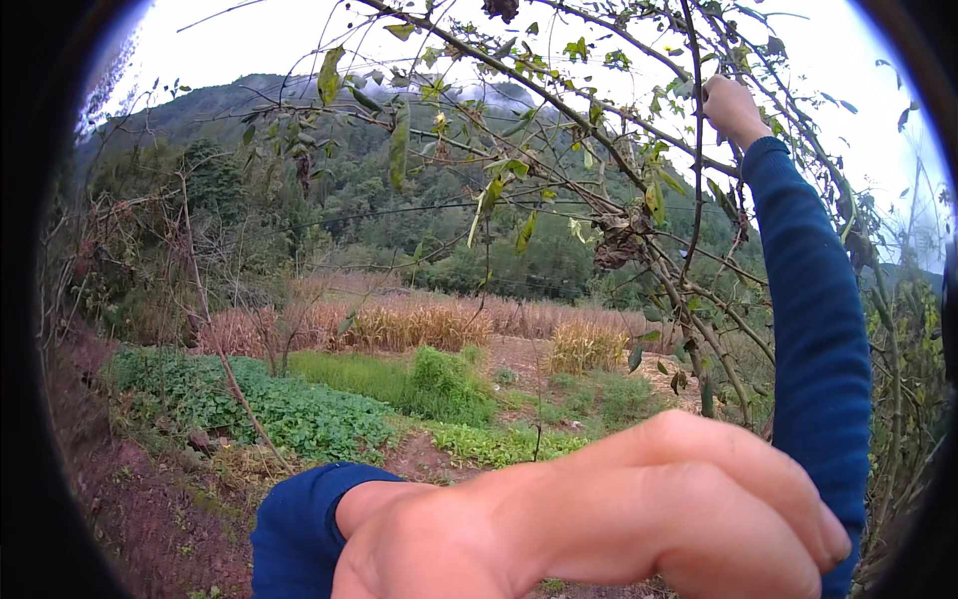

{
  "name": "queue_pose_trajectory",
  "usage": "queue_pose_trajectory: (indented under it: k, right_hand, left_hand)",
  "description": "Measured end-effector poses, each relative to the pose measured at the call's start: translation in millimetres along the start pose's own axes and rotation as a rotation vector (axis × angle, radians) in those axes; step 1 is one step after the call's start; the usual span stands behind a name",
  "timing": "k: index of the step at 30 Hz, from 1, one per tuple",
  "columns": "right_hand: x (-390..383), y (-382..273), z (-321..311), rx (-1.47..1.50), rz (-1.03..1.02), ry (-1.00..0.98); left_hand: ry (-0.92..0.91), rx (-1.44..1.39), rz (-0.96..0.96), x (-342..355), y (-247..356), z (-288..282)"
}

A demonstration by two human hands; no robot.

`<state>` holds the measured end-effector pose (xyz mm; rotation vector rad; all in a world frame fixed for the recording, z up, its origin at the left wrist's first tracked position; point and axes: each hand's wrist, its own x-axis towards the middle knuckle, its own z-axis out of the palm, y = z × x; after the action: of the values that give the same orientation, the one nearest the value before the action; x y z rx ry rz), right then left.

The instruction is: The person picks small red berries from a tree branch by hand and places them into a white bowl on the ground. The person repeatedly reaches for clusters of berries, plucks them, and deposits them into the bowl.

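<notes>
My right arm, in a blue knitted sleeve, reaches up on the right side. At its top, my right hand (735,110) is closed among the twigs, seemingly around a thin branch (698,150); its fingertips are partly hidden. My left hand (639,504) lies large and close across the lower middle, pointing right. Its fingers are bent and pressed together, overlapping the right sleeve (816,329) in the picture. Whatever they might hold is hidden. Above hangs a leafy branch (559,105) with sparse green and yellowing leaves, and a clump of withered brown leaves (621,240) dangles from it.
Several woody stems (723,349) rise beside my right arm. A leaning bare stick (225,364) stands on the left. Beyond are leafy green crops (269,404), a bushy green plant (444,379), dry tan stalks (409,324) and a wooded hillside (399,190).
</notes>
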<state>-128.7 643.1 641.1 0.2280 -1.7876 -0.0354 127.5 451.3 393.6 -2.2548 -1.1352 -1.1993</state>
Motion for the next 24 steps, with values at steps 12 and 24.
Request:
queue_pose_trajectory:
  k: [12,24]
  right_hand:
    - [-11.8,-13.1,-20.7,-0.041,-0.039,0.025]
    - [-16.2,-24.9,-13.2,0.017,-0.095,0.039]
  left_hand:
    - [0.276,0.613,-0.073,-35.5,31.7,-68.0]
    - [0.267,2.042,-0.505,-89.3,25.8,-260.7]
